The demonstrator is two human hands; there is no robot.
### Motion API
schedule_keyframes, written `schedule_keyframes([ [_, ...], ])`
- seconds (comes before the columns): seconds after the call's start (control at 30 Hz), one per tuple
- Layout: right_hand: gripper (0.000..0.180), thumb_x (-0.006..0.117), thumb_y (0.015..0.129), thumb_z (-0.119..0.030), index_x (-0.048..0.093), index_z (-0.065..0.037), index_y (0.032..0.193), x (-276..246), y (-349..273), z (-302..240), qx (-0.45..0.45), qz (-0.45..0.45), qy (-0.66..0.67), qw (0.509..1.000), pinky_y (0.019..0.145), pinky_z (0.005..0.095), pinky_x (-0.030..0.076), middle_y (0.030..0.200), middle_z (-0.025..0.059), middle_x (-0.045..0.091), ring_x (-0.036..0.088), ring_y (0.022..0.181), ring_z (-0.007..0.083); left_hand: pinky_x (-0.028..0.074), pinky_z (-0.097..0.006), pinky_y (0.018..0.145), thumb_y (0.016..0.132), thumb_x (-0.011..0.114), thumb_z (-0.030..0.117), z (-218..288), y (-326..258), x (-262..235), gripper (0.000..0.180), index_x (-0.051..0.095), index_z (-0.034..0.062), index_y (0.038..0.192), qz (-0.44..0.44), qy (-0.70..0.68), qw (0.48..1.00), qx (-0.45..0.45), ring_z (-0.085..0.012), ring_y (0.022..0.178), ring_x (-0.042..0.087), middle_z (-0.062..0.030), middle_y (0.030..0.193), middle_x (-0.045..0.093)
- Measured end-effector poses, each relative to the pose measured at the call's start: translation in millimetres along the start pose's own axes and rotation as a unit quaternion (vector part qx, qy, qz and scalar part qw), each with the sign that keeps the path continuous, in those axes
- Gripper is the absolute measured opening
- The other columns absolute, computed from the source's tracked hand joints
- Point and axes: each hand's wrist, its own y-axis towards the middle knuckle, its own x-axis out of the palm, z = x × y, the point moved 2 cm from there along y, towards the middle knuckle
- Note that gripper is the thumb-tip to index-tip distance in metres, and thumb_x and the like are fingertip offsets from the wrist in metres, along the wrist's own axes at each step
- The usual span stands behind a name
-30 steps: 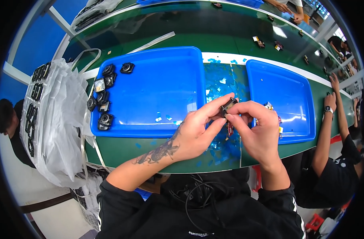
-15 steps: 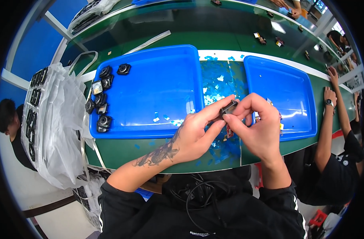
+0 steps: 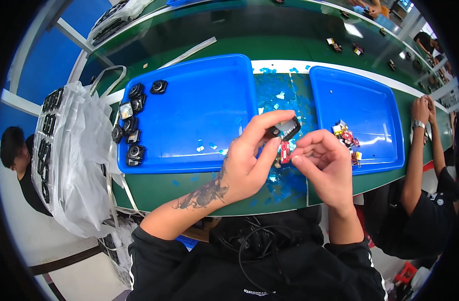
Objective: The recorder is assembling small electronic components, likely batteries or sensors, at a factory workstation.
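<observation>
My left hand [image 3: 249, 160] pinches a small black boxy part [image 3: 288, 129] between thumb and fingers, above the strip of table between two blue trays. A small red piece [image 3: 284, 150] hangs just under it. My right hand [image 3: 322, 163] is curled close beside it, its fingertips at the red piece; whether it grips it I cannot tell. The left blue tray [image 3: 199, 105] carries several small black camera-like parts [image 3: 131, 128] along its left edge. The right blue tray [image 3: 365, 110] has a small heap of red and mixed bits [image 3: 346, 138] near its front left.
Blue film scraps [image 3: 282, 95] litter the green table [image 3: 154, 188] between the trays. A white plastic bag [image 3: 71, 155] with more black parts hangs at the left. Another person's arms [image 3: 415, 145] rest on the table at the right; a second person [image 3: 18, 160] sits lower left.
My hands have shifted slightly; the left now lifts the black part a little higher and the right hand has drawn a bit apart, showing the red piece.
</observation>
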Motion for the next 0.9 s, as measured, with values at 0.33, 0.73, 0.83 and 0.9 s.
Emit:
schedule_keyframes([
  [0.33, 0.018, 0.07, 0.084, 0.003, 0.058, 0.0, 0.096, 3.1, 1.2, 8.2, 0.011, -0.06, 0.081, 0.995, 0.073, 0.022, 0.056, 0.092, 0.0052, 0.064, 0.064, 0.084, 0.0083, 0.049, -0.032, 0.093, 0.09, 0.051, -0.009, 13.1, 0.9, -4.6, 0.026, 0.066, -0.0022, 0.11, -0.014, 0.175, 0.985, 0.006, -0.0229, 0.109, 0.061, -0.0172, 0.118, 0.061],
  [0.73, 0.011, 0.068, 0.087, -0.001, 0.061, -0.001, 0.095, -11.8, 1.2, 1.6, 0.145, -0.117, 0.185, 0.965, 0.071, 0.0225, 0.055, 0.088, 0.0027, 0.065, 0.064, 0.081, 0.0082, 0.057, -0.033, 0.077, 0.077, 0.073, -0.002, 17.2, 1.5, -6.5, 0.025, 0.073, 0.0054, 0.101, -0.059, 0.327, 0.936, 0.114, -0.0252, 0.092, 0.069, -0.012, 0.106, 0.068],
  [0.83, 0.011, 0.067, 0.088, -0.003, 0.061, -0.002, 0.096, -13.1, 1.7, 3.5, 0.13, -0.106, 0.166, 0.972, 0.071, 0.022, 0.054, 0.09, 0.0015, 0.063, 0.061, 0.084, 0.007, 0.057, -0.031, 0.075, 0.077, 0.073, -0.002, 19.0, 1.4, -5.9, 0.023, 0.073, 0.0045, 0.099, -0.046, 0.366, 0.923, 0.11, -0.0241, 0.091, 0.069, -0.0125, 0.104, 0.068],
  [0.9, 0.011, 0.067, 0.088, -0.004, 0.06, -0.002, 0.096, -14.9, 0.6, 4.5, 0.105, -0.086, 0.142, 0.981, 0.071, 0.0217, 0.052, 0.091, 0.0011, 0.061, 0.059, 0.085, 0.0063, 0.056, -0.029, 0.074, 0.078, 0.072, -0.002, 20.3, 1.4, -7.7, 0.021, 0.073, 0.0032, 0.099, -0.071, 0.301, 0.951, 0.014, -0.022, 0.09, 0.069, -0.0128, 0.103, 0.068],
])
